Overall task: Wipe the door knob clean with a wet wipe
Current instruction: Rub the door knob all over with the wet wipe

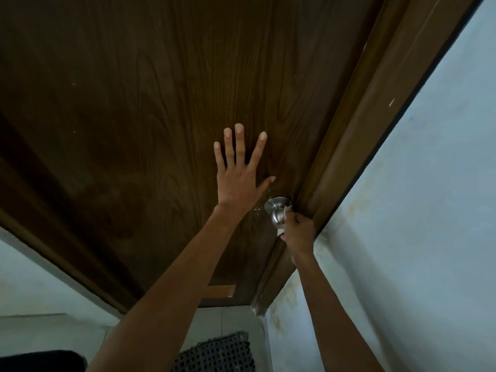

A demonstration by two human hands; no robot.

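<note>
The steel door knob (277, 212) is shown at the latch edge of the door (134, 103), just beside the frame (362, 130). The wet wipe (287, 209) is held against its right side by the curled right hand (298, 232). The left hand (239, 178) is pressed flat on the door, fingers spread. The wipe could be snagged between knob and frame, and the knob's left face missed. No container is shown.

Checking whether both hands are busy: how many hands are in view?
2. The left hand lies flat on the door, above the knob; the right hand holds a wipe against the knob. No others show.
</note>
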